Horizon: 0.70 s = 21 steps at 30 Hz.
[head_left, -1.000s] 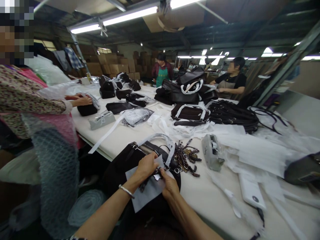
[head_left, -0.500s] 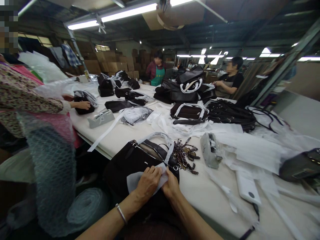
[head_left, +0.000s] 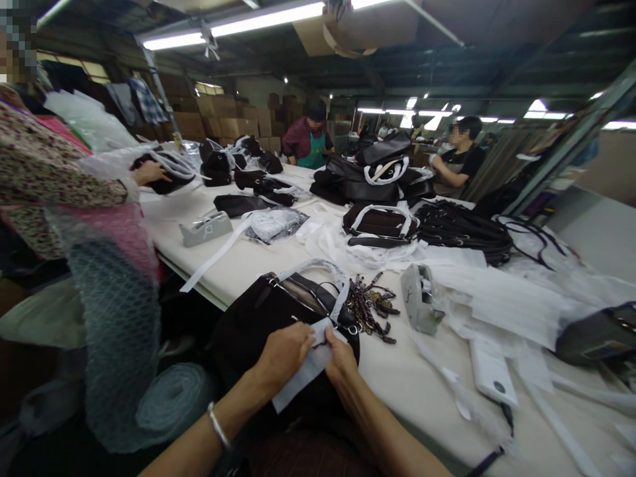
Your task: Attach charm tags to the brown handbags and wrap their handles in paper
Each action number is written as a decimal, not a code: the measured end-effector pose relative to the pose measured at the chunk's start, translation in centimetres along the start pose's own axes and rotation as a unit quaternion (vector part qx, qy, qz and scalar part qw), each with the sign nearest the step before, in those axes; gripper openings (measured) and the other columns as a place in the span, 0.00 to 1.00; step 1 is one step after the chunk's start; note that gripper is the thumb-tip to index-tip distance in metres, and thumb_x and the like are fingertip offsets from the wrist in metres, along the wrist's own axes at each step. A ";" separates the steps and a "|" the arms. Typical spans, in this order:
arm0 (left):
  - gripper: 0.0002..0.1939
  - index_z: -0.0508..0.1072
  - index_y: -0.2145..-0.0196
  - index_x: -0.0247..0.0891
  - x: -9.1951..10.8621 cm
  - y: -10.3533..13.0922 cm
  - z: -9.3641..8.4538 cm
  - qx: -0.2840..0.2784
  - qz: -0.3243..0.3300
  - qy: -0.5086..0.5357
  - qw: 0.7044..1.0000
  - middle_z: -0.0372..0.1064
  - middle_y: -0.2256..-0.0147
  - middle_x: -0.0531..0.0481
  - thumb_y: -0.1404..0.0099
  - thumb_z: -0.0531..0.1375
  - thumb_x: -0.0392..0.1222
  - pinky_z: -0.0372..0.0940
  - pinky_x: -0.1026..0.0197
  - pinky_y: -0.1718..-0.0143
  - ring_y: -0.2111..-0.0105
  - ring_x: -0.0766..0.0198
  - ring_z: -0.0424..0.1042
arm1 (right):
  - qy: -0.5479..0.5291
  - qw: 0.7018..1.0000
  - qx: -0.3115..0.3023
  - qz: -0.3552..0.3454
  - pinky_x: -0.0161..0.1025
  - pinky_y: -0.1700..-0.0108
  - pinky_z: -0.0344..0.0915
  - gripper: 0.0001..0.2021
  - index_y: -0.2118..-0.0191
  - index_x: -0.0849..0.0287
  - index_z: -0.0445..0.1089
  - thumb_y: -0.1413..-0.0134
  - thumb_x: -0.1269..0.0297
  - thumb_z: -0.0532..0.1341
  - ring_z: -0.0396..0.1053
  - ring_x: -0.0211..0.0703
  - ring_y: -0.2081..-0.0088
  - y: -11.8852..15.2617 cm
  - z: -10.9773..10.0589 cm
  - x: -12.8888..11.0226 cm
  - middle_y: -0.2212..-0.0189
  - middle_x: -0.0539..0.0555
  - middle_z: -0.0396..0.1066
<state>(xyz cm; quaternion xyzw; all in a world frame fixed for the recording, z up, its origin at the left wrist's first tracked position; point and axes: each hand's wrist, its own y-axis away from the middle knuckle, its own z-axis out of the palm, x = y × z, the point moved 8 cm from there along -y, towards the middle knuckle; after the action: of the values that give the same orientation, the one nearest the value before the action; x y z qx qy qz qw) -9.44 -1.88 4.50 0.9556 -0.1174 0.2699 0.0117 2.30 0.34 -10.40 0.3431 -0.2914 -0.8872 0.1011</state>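
Note:
A black handbag (head_left: 248, 324) leans over the table's near edge in front of me, its handle (head_left: 318, 265) covered in white wrapping. At the base of that handle, my left hand (head_left: 284, 351) pinches a sheet of white wrapping foam (head_left: 301, 381), which hangs down over the bag's front. My right hand (head_left: 340, 354) grips the same sheet on its other side, thumb on top. Both hands are close together, and my fingertips are partly hidden. Just right of the bag lies a bunch of dark beaded straps (head_left: 372, 305).
A tape dispenser (head_left: 420, 298) stands to the right, near a white device with a cable (head_left: 491, 371) and foam sheets (head_left: 517, 298). Further back are piled black bags (head_left: 377, 172) and another dispenser (head_left: 206, 228). Bubble wrap (head_left: 119, 344) hangs at left. Co-workers stand around the table.
My left hand has shifted slightly left, and the foam sheet now hangs lower and turned. The co-worker at left has lifted and moved a dark bag away; the one at the back leans forward.

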 end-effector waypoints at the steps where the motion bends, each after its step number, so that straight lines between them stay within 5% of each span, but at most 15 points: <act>1: 0.12 0.74 0.59 0.41 -0.6 -0.7 -1.2 0.024 -0.010 -0.004 1.000 0.73 0.59 0.46 0.31 0.51 0.44 0.63 0.58 0.53 0.57 0.57 0.70 | 0.004 1.000 -0.002 -0.003 0.40 0.68 0.72 0.13 0.73 0.62 0.74 0.67 0.64 0.75 0.74 0.45 0.73 0.0 0.1 0.0 0.77 0.51 0.76; 3: 0.12 0.74 0.60 0.40 -1.7 -2.3 -1.6 0.008 -0.020 0.004 1.000 0.73 0.60 0.47 0.32 0.53 0.47 0.62 0.59 0.55 0.58 0.57 0.70 | 0.010 1.000 -0.003 -0.014 0.42 0.66 0.73 0.15 0.71 0.61 0.74 0.68 0.63 0.75 0.75 0.48 0.70 0.2 0.2 -0.2 0.76 0.52 0.77; 7: 0.13 0.73 0.58 0.39 -2.9 -4.4 3.2 -0.109 -0.034 0.167 0.979 0.74 0.64 0.51 0.39 0.57 0.44 0.62 0.63 0.63 0.64 0.61 0.71 | 0.016 0.999 -0.001 -0.045 0.43 0.65 0.73 0.20 0.68 0.62 0.74 0.71 0.58 0.76 0.76 0.50 0.69 0.3 0.4 -0.9 0.75 0.53 0.78; 12: 0.16 0.74 0.59 0.35 -4.2 -4.3 6.3 -0.062 -0.071 0.304 0.948 0.75 0.63 0.48 0.41 0.57 0.46 0.62 0.63 0.64 0.63 0.59 0.71 | 0.064 0.994 0.001 -0.087 0.43 0.64 0.73 0.22 0.66 0.63 0.75 0.70 0.56 0.75 0.76 0.48 0.71 0.4 0.1 -1.3 0.73 0.53 0.79; 18: 0.09 0.71 0.67 0.37 -4.0 -3.8 4.6 -0.005 -0.139 0.135 0.981 0.72 0.69 0.50 0.44 0.59 0.45 0.56 0.62 0.68 0.68 0.60 0.70 | 0.119 0.988 0.020 -0.099 0.42 0.65 0.71 0.20 0.66 0.62 0.76 0.67 0.55 0.72 0.75 0.49 0.69 0.6 -0.8 -1.2 0.71 0.54 0.79; 21: 0.09 0.69 0.69 0.38 -3.7 -3.9 4.7 -0.028 -0.155 0.146 0.977 0.70 0.70 0.51 0.44 0.60 0.45 0.54 0.62 0.70 0.69 0.61 0.68 | 0.181 0.978 0.021 -0.100 0.42 0.65 0.71 0.20 0.64 0.62 0.76 0.62 0.52 0.69 0.76 0.51 0.67 0.7 -0.8 -1.3 0.68 0.55 0.79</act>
<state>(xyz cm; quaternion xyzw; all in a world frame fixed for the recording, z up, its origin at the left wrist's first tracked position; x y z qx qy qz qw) -9.20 2.33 -1.24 0.9116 0.0280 0.3984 0.0976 3.78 -0.13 -9.76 0.5272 -0.2514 -0.8098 0.0551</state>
